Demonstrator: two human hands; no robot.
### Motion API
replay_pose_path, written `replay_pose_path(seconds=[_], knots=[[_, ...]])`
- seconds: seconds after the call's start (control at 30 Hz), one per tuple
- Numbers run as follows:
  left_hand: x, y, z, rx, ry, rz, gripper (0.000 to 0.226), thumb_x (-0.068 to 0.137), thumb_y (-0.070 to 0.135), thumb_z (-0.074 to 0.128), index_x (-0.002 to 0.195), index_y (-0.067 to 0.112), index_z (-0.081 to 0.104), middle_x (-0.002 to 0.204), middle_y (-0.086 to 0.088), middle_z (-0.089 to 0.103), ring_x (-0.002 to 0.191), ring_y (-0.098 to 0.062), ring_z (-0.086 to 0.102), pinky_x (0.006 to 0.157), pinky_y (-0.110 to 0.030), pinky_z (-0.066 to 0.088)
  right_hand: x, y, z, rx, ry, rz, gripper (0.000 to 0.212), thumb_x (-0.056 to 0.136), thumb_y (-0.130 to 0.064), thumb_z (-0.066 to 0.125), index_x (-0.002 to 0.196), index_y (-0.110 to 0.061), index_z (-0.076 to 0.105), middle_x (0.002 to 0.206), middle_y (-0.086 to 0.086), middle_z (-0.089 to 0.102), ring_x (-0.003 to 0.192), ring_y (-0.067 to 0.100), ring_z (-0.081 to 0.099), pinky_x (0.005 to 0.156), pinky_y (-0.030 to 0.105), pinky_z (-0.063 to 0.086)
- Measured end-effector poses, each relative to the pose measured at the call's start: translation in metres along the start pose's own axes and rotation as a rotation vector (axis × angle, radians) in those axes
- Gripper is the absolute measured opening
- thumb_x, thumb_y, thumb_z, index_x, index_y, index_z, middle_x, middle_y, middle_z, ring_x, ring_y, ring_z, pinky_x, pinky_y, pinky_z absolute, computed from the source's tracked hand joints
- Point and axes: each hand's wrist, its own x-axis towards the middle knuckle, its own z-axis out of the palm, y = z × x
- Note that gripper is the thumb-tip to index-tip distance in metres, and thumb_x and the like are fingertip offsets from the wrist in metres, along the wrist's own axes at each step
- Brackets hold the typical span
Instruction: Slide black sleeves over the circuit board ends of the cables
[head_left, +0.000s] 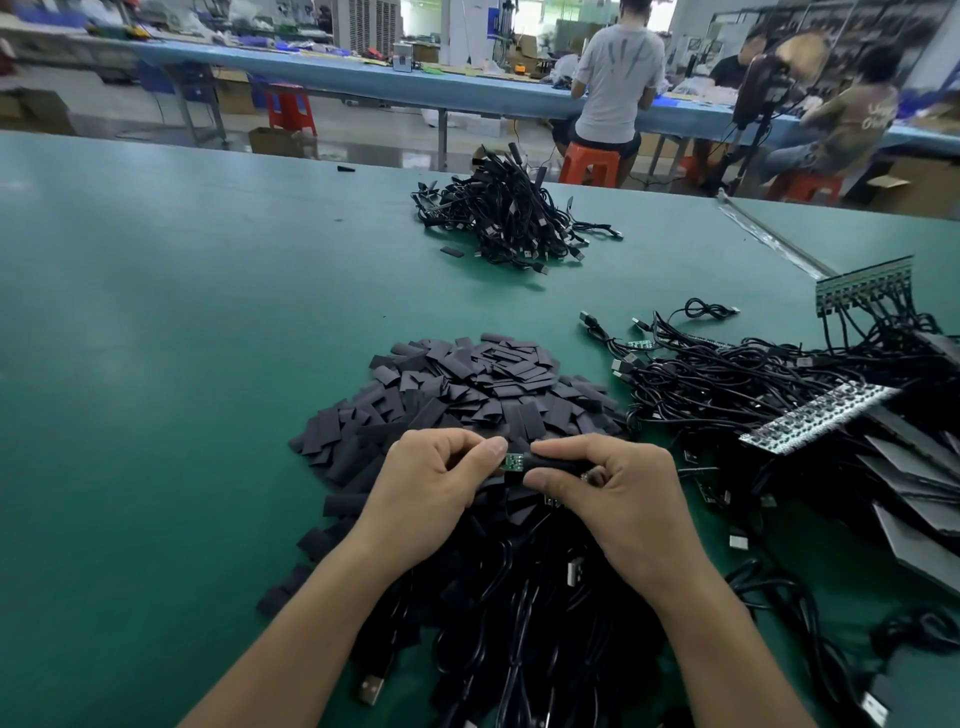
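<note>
My left hand (434, 486) pinches the small green circuit board (514, 461) at a cable's end, between thumb and forefinger. My right hand (610, 493) grips a black sleeve (558, 464) that sits on the cable just right of the board, its left edge touching the board. Both hands hover above a heap of flat black sleeves (467, 395) on the green table (156, 338). More black cables (519, 623) lie under my wrists.
A tangle of cables with bare boards (753, 379) and panel strips of boards (815, 415) lies at the right. A separate pile of cables (509, 213) sits at the far middle. People sit at a blue bench (363, 73) behind.
</note>
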Motion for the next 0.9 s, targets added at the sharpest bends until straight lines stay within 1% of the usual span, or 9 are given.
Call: replay_pose_path(seconds=[0.07,0.13,0.27,0.37,0.5,0.53,0.63,0.77,0.9], knots=[[0.000,0.001,0.001,0.000,-0.006,0.000,0.029,0.097,0.036,0.062,0.070,0.027,0.071,0.045,0.010,0.046,0.040,-0.006,0.036,0.043,-0.019,0.031,0.000,0.000,-0.001,0.004,-0.023,0.009,0.030,0.069,-0.022,0.088,0.095,-0.033,0.078,0.087,-0.024,0.073,0.080,-0.005,0.069,0.072,0.009,0.050],[0.000,0.001,0.001,0.008,-0.009,0.008,0.030,0.097,0.036,0.062,0.068,0.029,0.070,0.045,0.010,0.046,0.039,-0.005,0.036,0.043,-0.018,0.031,0.001,-0.001,-0.001,-0.013,-0.031,-0.005,0.031,0.069,-0.022,0.088,0.097,-0.031,0.078,0.091,-0.023,0.074,0.087,-0.005,0.069,0.077,0.011,0.051],[-0.001,0.003,0.001,0.040,-0.052,0.021,0.032,0.097,0.035,0.061,0.067,0.036,0.069,0.047,0.008,0.050,0.040,-0.006,0.038,0.044,-0.020,0.032,0.000,-0.005,0.001,-0.103,-0.037,-0.079,0.031,0.071,-0.018,0.087,0.101,-0.025,0.079,0.091,-0.020,0.073,0.088,-0.006,0.068,0.081,0.012,0.051],[-0.002,0.004,0.001,0.047,-0.069,0.026,0.031,0.097,0.034,0.060,0.068,0.035,0.069,0.052,0.007,0.058,0.043,-0.007,0.043,0.045,-0.020,0.036,0.000,-0.007,0.002,-0.132,-0.046,-0.114,0.030,0.072,-0.015,0.087,0.100,-0.023,0.079,0.089,-0.022,0.072,0.087,-0.006,0.067,0.079,0.009,0.049],[-0.003,0.006,-0.002,-0.051,-0.051,0.012,0.005,0.093,0.025,0.068,0.093,0.026,0.073,0.073,0.001,0.072,0.060,-0.010,0.064,0.056,-0.020,0.049,0.001,-0.005,0.002,-0.132,-0.007,-0.113,0.026,0.073,-0.017,0.086,0.098,-0.023,0.080,0.086,-0.026,0.070,0.085,-0.008,0.067,0.077,0.006,0.047],[-0.004,0.005,-0.004,-0.091,-0.039,0.004,0.006,0.091,0.019,0.071,0.096,0.023,0.072,0.076,0.000,0.073,0.063,-0.011,0.067,0.057,-0.018,0.050,0.001,-0.004,0.002,-0.124,0.009,-0.099,0.025,0.073,-0.019,0.085,0.097,-0.023,0.080,0.087,-0.024,0.071,0.085,-0.008,0.067,0.077,0.008,0.048],[-0.006,0.004,-0.009,-0.137,-0.012,0.002,0.012,0.085,0.009,0.077,0.092,0.017,0.072,0.080,-0.002,0.075,0.069,-0.015,0.071,0.056,-0.018,0.051,0.001,-0.003,0.001,-0.089,0.038,-0.053,0.024,0.073,-0.021,0.086,0.096,-0.024,0.079,0.088,-0.020,0.074,0.084,-0.005,0.068,0.078,0.013,0.051],[-0.007,0.003,-0.010,-0.142,0.001,0.014,0.010,0.083,0.007,0.078,0.088,0.016,0.077,0.079,-0.004,0.076,0.072,-0.018,0.074,0.059,-0.020,0.053,0.000,-0.004,0.002,-0.071,-0.003,-0.032,0.030,0.070,-0.018,0.088,0.097,-0.026,0.079,0.089,-0.025,0.072,0.086,-0.006,0.068,0.079,0.010,0.049],[-0.007,0.001,-0.009,-0.088,-0.037,0.029,0.011,0.085,0.008,0.077,0.089,0.018,0.078,0.076,-0.002,0.076,0.070,-0.017,0.073,0.062,-0.020,0.054,-0.001,-0.005,0.004,-0.137,-0.052,-0.074,0.033,0.071,-0.020,0.087,0.103,-0.021,0.078,0.091,-0.027,0.068,0.091,-0.009,0.065,0.082,0.006,0.047]])
